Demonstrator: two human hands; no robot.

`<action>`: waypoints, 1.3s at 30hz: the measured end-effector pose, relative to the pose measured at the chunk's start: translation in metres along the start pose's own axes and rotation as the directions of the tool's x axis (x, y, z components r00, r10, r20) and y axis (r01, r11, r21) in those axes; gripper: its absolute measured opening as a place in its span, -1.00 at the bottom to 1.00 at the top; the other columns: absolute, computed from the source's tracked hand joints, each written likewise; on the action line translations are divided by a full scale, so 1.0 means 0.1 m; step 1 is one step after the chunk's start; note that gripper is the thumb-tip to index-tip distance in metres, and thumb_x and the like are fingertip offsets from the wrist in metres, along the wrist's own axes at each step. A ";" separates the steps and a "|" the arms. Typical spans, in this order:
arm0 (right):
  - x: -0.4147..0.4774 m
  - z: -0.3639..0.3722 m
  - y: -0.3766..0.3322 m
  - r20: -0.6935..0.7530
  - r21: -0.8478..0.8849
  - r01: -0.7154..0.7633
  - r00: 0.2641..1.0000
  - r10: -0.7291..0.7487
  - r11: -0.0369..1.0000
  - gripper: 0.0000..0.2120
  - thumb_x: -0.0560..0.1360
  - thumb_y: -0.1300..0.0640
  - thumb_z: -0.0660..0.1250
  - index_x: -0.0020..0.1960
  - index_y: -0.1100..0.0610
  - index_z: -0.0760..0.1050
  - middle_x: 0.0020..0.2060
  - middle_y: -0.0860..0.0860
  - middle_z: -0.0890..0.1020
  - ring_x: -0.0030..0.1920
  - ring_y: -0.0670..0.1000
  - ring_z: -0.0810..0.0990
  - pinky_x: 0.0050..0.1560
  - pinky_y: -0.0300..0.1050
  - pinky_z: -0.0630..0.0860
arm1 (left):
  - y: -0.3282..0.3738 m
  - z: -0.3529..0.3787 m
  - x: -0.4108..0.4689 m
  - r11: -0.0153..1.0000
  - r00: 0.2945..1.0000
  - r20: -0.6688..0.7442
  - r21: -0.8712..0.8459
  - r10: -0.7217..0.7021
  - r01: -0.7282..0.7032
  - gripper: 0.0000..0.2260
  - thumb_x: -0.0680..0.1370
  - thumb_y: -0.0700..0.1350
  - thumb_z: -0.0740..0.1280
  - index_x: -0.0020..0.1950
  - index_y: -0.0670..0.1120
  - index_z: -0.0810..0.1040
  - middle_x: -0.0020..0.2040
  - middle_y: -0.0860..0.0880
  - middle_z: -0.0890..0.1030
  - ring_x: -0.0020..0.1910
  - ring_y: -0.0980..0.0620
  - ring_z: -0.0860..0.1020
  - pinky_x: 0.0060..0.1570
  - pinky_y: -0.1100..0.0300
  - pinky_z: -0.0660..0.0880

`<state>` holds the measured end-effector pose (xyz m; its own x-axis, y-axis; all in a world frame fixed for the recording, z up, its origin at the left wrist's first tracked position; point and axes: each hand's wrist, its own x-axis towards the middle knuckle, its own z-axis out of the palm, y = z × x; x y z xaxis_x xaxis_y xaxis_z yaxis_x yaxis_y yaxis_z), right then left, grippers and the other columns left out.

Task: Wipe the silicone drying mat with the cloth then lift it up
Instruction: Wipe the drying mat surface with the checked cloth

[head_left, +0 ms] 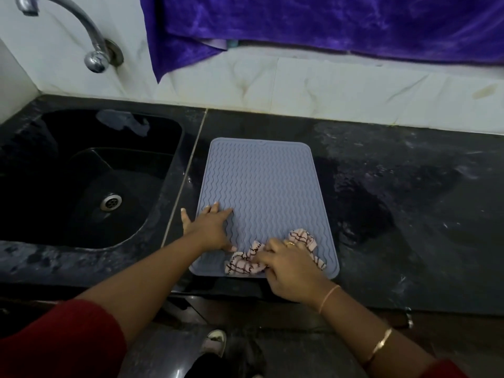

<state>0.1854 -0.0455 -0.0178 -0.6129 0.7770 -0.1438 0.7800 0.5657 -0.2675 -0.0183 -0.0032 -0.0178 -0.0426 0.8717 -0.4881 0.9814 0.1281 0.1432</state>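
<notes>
A grey-blue silicone drying mat [261, 184] with wavy ridges lies flat on the black counter, its near edge at the counter's front. My left hand [211, 227] presses on the mat's near left part with spread, straight fingers. My right hand [289, 266] grips a crumpled pink checked cloth [245, 261] on the mat's near right corner. Part of the cloth is hidden under that hand.
A black sink [90, 175] with a metal drain sits left of the mat, and a chrome tap [92, 50] comes out of the wall above it. A purple cloth [327, 25] hangs over the white tiled wall. The dark counter [409, 200] stretches to the right.
</notes>
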 end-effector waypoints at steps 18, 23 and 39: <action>-0.01 0.03 -0.17 -0.038 -0.016 -0.018 0.999 0.017 1.000 -0.64 0.49 0.18 0.23 0.26 -0.04 0.47 0.13 0.06 0.46 0.19 0.16 0.42 0.16 0.10 0.28 | 0.19 -0.10 -0.02 0.992 0.986 0.124 0.067 -0.111 0.103 -0.07 0.44 0.13 0.44 0.56 0.12 -0.16 0.58 -0.04 -0.20 0.55 -0.10 -0.13 0.37 -0.34 -0.27; -0.16 0.01 0.06 0.016 0.016 -0.042 0.999 0.042 0.999 -0.70 0.48 0.13 0.21 0.18 -0.08 0.46 0.10 -0.04 0.45 0.17 0.05 0.42 0.17 0.04 0.31 | 0.18 -0.13 -0.02 0.989 0.980 0.165 0.112 -0.109 0.091 -0.05 0.45 0.15 0.43 0.56 0.11 -0.22 0.57 -0.05 -0.24 0.55 -0.12 -0.14 0.37 -0.36 -0.27; 0.53 -0.34 0.48 -0.151 0.437 -0.354 0.877 0.455 0.827 -0.85 0.49 0.09 0.26 -0.01 0.08 0.57 -0.18 0.04 0.60 -0.16 0.06 0.58 -0.22 -0.10 0.50 | 0.40 -0.31 0.03 0.876 0.971 0.177 0.478 -0.164 0.061 0.00 0.38 0.25 0.43 0.57 -0.05 -0.12 0.57 -0.19 -0.11 0.55 -0.15 -0.10 0.33 -0.39 -0.31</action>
<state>0.1946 0.0326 -0.0063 -0.1636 0.9810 -0.1040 0.8065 0.0723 -0.5868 0.0153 0.0188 0.0134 -0.1689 0.7415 -0.6494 0.9470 -0.0604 -0.3154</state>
